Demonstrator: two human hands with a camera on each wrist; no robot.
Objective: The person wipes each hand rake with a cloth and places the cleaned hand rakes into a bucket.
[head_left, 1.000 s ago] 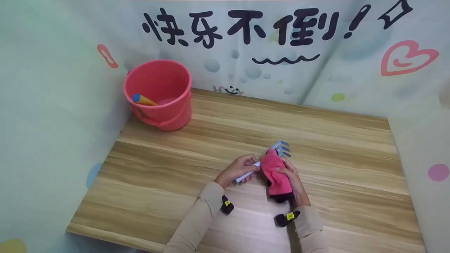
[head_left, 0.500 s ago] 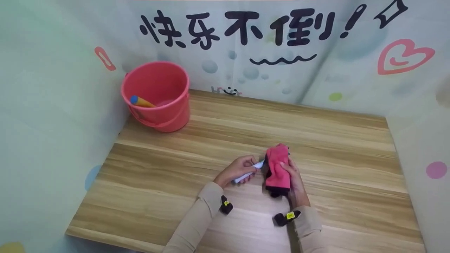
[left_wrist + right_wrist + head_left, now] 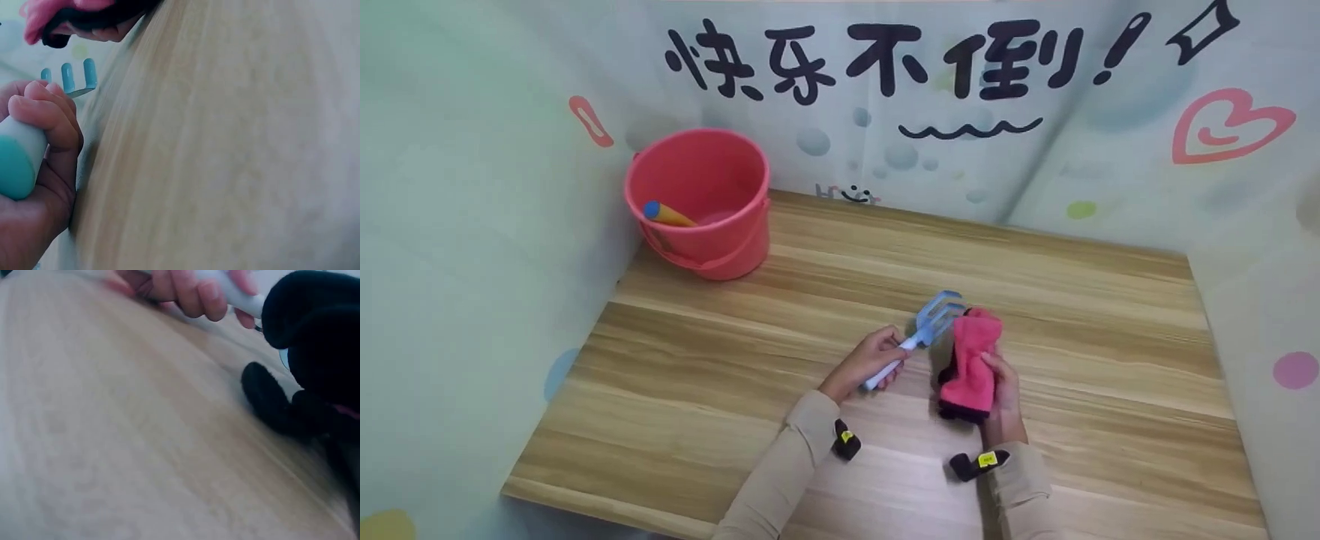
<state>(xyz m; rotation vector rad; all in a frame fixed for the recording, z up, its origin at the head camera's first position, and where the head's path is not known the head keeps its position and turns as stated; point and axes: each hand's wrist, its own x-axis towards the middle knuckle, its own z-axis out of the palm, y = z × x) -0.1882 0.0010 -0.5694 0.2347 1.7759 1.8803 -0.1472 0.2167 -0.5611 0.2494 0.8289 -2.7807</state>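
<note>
A light-blue hand rake (image 3: 928,330) with several bent tines is gripped around its pale handle by my left hand (image 3: 877,360). In the left wrist view, fingers (image 3: 53,124) curl round the handle and the turquoise butt end faces the camera. My right hand (image 3: 1003,382) holds a pink cloth item (image 3: 975,364) with black edging, thumb on top, just right of the rake's tines. Whether the item is a glove or a rag I cannot tell. Its black underside (image 3: 326,343), with finger-like lobes, hides part of the rake in the right wrist view.
A pink bucket (image 3: 735,247) stands at the table's back left corner, with a yellow stick (image 3: 671,215) with a blue end inside. Printed fabric walls (image 3: 885,165) enclose the wooden table (image 3: 720,360) at the back and sides.
The cloth lay over the rake's head and covered its tines half a second ago. My right hand has moved it off to the right, so the rake's head shows. My left hand keeps its grip.
</note>
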